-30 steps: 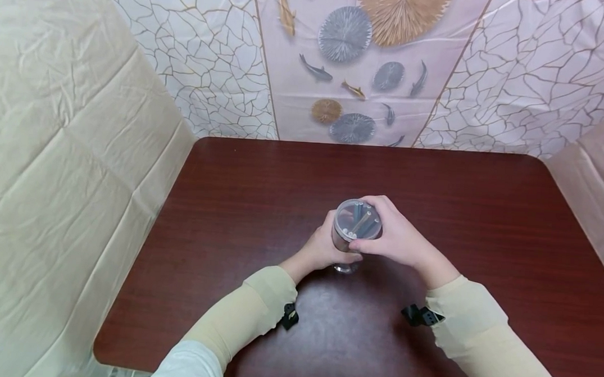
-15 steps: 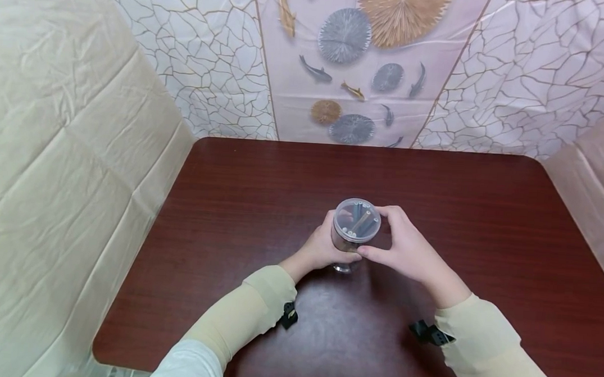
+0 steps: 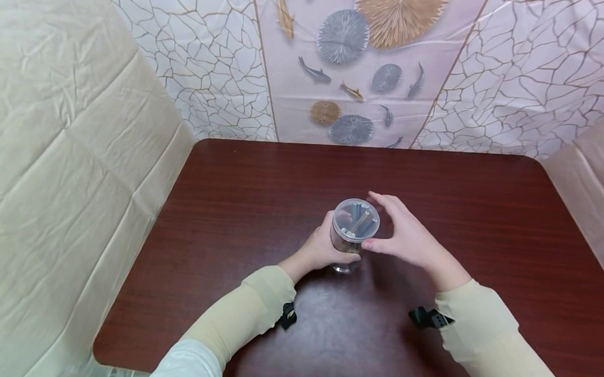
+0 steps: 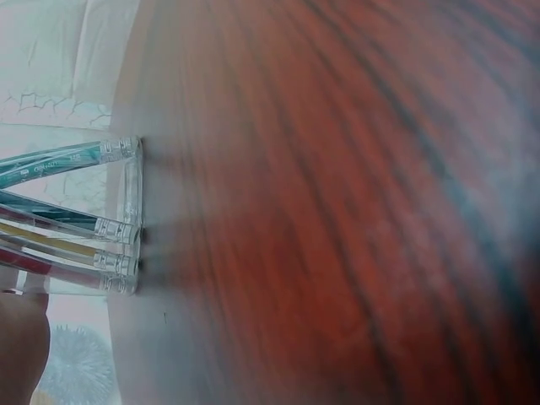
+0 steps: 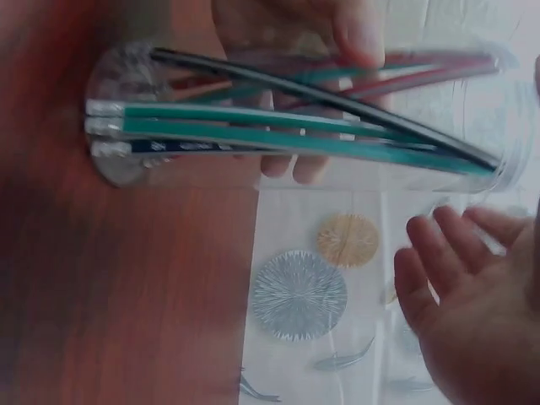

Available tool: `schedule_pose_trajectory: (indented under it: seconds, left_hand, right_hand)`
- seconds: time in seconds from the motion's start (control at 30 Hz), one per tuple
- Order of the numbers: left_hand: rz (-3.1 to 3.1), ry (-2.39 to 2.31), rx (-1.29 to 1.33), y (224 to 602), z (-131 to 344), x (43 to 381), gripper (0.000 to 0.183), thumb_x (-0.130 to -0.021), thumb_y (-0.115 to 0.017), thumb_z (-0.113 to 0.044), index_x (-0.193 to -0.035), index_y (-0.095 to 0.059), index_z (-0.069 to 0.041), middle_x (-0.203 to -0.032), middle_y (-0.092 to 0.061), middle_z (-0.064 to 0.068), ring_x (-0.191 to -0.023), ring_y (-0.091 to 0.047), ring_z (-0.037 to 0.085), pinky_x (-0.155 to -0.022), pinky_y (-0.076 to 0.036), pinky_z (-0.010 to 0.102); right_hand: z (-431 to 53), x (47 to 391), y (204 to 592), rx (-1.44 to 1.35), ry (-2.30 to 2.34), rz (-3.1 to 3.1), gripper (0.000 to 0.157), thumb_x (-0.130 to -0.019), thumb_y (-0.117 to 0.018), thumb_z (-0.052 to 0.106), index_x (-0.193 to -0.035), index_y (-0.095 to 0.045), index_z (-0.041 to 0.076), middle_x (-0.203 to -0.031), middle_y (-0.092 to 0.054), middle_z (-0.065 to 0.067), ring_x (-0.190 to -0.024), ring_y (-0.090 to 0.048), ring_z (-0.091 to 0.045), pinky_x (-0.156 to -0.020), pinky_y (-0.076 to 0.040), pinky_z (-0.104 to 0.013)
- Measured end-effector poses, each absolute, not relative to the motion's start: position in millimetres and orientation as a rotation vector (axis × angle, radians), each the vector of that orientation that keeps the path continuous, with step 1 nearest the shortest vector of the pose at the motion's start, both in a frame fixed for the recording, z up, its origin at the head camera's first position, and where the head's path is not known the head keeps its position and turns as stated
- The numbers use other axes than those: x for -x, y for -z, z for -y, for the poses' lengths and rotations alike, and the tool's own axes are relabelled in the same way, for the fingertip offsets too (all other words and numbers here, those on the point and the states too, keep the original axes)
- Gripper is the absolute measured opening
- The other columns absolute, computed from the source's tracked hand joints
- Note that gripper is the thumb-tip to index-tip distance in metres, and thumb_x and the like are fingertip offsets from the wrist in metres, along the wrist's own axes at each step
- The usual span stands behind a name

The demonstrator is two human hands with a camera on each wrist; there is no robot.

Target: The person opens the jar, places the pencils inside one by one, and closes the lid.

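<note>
A clear cylindrical jar (image 3: 344, 245) stands upright near the middle of the table, a translucent lid (image 3: 343, 219) on top. Inside are several pencils (image 5: 253, 133), green, dark, red and yellow, with metal-ringed ends at the base in the left wrist view, where the jar's bottom (image 4: 132, 190) shows. My left hand (image 3: 323, 249) grips the jar's side, thumb across the front. Around the lid's right side my right hand (image 3: 408, 235) is spread, its fingers apart from the jar in the right wrist view. Whether its thumb touches the rim, I cannot tell.
The dark red-brown wooden table (image 3: 251, 197) has rounded corners. A patterned cloth (image 3: 226, 67) hangs behind it, and plain cream cloth (image 3: 80, 162) covers the left side. Each forearm carries a black wrist camera (image 3: 430, 318).
The right hand has let go of the lid and drawn back to the right, its fingers spreading wider. The left hand and the jar have stayed almost still.
</note>
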State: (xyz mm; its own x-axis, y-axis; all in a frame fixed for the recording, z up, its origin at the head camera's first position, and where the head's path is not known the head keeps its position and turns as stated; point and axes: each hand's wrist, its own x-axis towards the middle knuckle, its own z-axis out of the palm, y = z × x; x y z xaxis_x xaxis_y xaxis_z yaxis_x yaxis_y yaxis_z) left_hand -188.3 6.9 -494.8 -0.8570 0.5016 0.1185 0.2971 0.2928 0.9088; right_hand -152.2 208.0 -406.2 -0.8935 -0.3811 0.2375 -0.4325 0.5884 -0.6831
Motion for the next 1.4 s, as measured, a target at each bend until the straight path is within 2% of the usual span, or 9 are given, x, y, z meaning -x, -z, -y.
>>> schedule_pose_trajectory:
  seconds: [0.13,0.27,0.4,0.7,0.9,1.13,1.23,1.33,1.4]
  left_hand:
    - [-2.347,-1.603,-0.733,496,-6,189,0.095,-0.061,-0.088,-0.027,-0.136,-0.031,-0.019,-0.123,-0.053,0.000,-0.109,-0.051,0.011,-0.093,-0.042,0.030]
    - [-2.320,-1.591,-0.726,497,-7,190,0.095,-0.062,-0.087,-0.030,-0.137,-0.029,-0.020,-0.124,-0.052,-0.001,-0.109,-0.050,0.009,-0.091,-0.043,0.029]
    - [-2.309,-1.596,-0.742,496,-8,190,0.094,-0.062,-0.087,-0.030,-0.136,-0.029,-0.019,-0.124,-0.052,-0.001,-0.109,-0.051,0.009,-0.090,-0.043,0.028]
    - [-2.352,-1.602,-0.720,492,-6,189,0.092,-0.061,-0.087,-0.027,-0.134,-0.033,-0.017,-0.117,-0.056,0.000,-0.103,-0.054,0.010,-0.087,-0.045,0.027]
    - [-2.353,-1.592,-0.720,493,-6,189,0.090,-0.061,-0.087,-0.028,-0.133,-0.033,-0.017,-0.117,-0.057,0.001,-0.102,-0.055,0.010,-0.086,-0.045,0.027]
    - [-2.372,-1.595,-0.773,495,-5,189,0.088,-0.061,-0.088,-0.028,-0.130,-0.035,-0.017,-0.117,-0.057,0.001,-0.101,-0.055,0.011,-0.086,-0.045,0.027]
    - [-2.376,-1.577,-0.784,495,-5,190,0.090,-0.060,-0.088,-0.028,-0.131,-0.034,-0.017,-0.118,-0.057,0.001,-0.102,-0.055,0.011,-0.087,-0.044,0.027]
    - [-2.376,-1.552,-0.782,495,-4,192,0.092,-0.059,-0.088,-0.029,-0.132,-0.033,-0.016,-0.119,-0.056,0.002,-0.103,-0.054,0.011,-0.088,-0.044,0.028]
    - [-2.374,-1.535,-0.774,495,-4,192,0.092,-0.059,-0.088,-0.030,-0.132,-0.033,-0.016,-0.119,-0.056,0.001,-0.103,-0.054,0.012,-0.088,-0.044,0.028]
  right_hand:
    - [-203,170,399,-0.927,-1.268,2.761,0.098,-0.065,-0.086,0.023,-0.144,-0.031,0.004,-0.141,-0.036,-0.013,-0.128,-0.032,-0.026,-0.101,-0.030,-0.044]
    - [-196,179,390,-1.010,-1.268,2.851,0.088,-0.067,-0.083,0.030,-0.140,-0.039,0.008,-0.137,-0.041,-0.008,-0.122,-0.039,-0.021,-0.097,-0.035,-0.043]
    - [-189,175,387,-0.870,-1.235,2.915,0.079,-0.067,-0.083,0.033,-0.131,-0.045,0.008,-0.125,-0.050,-0.006,-0.110,-0.048,-0.019,-0.091,-0.041,-0.041]
    - [-171,160,385,-0.549,-1.199,2.921,0.077,-0.066,-0.082,0.042,-0.123,-0.047,0.007,-0.111,-0.054,-0.006,-0.098,-0.054,-0.020,-0.084,-0.045,-0.038]
    - [-181,157,386,-0.616,-1.202,2.947,0.085,-0.068,-0.081,0.042,-0.132,-0.040,0.004,-0.122,-0.050,-0.009,-0.108,-0.051,-0.022,-0.091,-0.041,-0.042]
    - [-198,158,392,-0.742,-1.214,2.875,0.084,-0.070,-0.083,0.029,-0.135,-0.038,0.001,-0.128,-0.049,-0.011,-0.116,-0.047,-0.023,-0.097,-0.036,-0.043]
    - [-199,162,392,-0.815,-1.237,2.839,0.092,-0.068,-0.085,0.026,-0.139,-0.032,0.001,-0.135,-0.043,-0.013,-0.121,-0.042,-0.024,-0.098,-0.034,-0.043]
    - [-197,167,390,-0.944,-1.186,2.821,0.098,-0.067,-0.085,0.029,-0.144,-0.028,0.004,-0.140,-0.038,-0.012,-0.125,-0.039,-0.023,-0.100,-0.033,-0.042]
    - [-196,170,389,-1.017,-1.142,2.814,0.096,-0.068,-0.084,0.030,-0.144,-0.031,0.008,-0.139,-0.039,-0.009,-0.124,-0.039,-0.020,-0.099,-0.035,-0.040]
